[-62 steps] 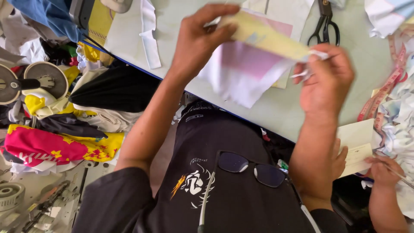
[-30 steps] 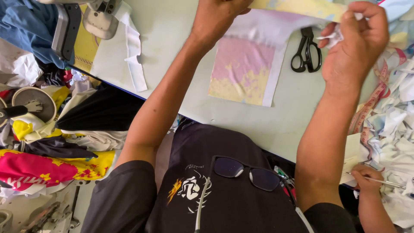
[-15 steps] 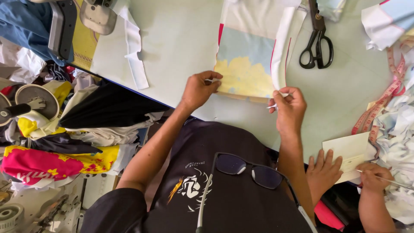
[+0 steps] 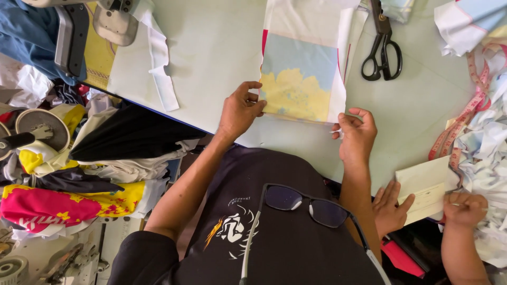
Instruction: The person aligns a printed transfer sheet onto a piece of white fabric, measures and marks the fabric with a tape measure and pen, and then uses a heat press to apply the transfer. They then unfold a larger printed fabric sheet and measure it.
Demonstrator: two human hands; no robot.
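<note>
A pale green table (image 4: pixel 222 58) filled the upper half of the frame, with heaped fabrics (image 4: pixel 68 184) at the left edge and more crumpled cloth (image 4: pixel 486 142) at the right. On the table, in the upper centre, lay a blue-and-yellow printed fabric piece (image 4: pixel 298 84) with a white border, its lower edge reaching toward the person. The left hand (image 4: pixel 240 111), just left of centre, pinched the piece's lower left corner between thumb and curled fingers. The right hand (image 4: pixel 356 134), right of centre, sat at the lower right corner, fingers loosely curled and thumb meeting them on something small and white; whether it gripped the fabric itself could not be told. So the piece lay between the 2 hands and just above them. Black scissors (image 4: pixel 383 50) rested closed at upper right, well apart from both hands. At lower right, another person's 2 hands (image 4: pixel 465 208) pressed a cream paper (image 4: pixel 425 187).
</note>
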